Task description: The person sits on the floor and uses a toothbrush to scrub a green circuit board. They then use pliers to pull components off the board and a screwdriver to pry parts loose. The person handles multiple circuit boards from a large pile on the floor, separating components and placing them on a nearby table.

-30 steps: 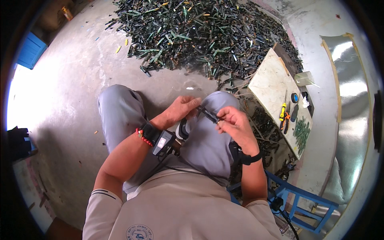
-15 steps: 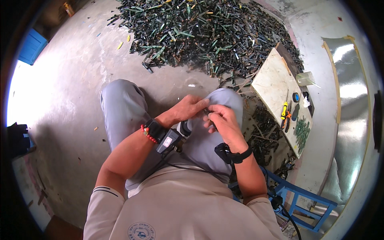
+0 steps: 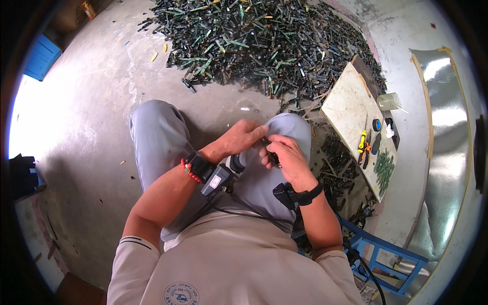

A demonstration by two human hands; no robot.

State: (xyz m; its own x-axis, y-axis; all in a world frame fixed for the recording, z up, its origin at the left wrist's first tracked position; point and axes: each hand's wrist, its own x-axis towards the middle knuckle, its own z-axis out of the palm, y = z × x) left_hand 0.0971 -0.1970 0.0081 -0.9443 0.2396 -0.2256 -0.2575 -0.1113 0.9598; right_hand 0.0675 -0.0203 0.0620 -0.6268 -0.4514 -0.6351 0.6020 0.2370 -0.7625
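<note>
Above my right knee, both hands meet around a small dark narrow piece (image 3: 275,160); its exact kind is hard to make out. My left hand (image 3: 246,136) is closed, with thumb and fingertips pinching at its upper end. My right hand (image 3: 287,156) has its fingers curled round the same piece, whose lower end pokes out under the fingers. Part of the piece is hidden by my fingers. A grey device (image 3: 218,179) with a cable hangs at my left wrist, beside red beads.
A large heap of dark and green strips (image 3: 254,48) covers the floor ahead. To my right, a pale board (image 3: 345,96) carries a yellow-handled screwdriver (image 3: 361,141), orange-handled pliers (image 3: 364,153), a tape roll (image 3: 376,124) and green strips (image 3: 385,168). A blue frame (image 3: 386,251) stands nearby.
My hands stay together in nearly the same place. The right fingers have shifted slightly on the dark piece, and more of its lower end shows. The whole view has moved a little.
</note>
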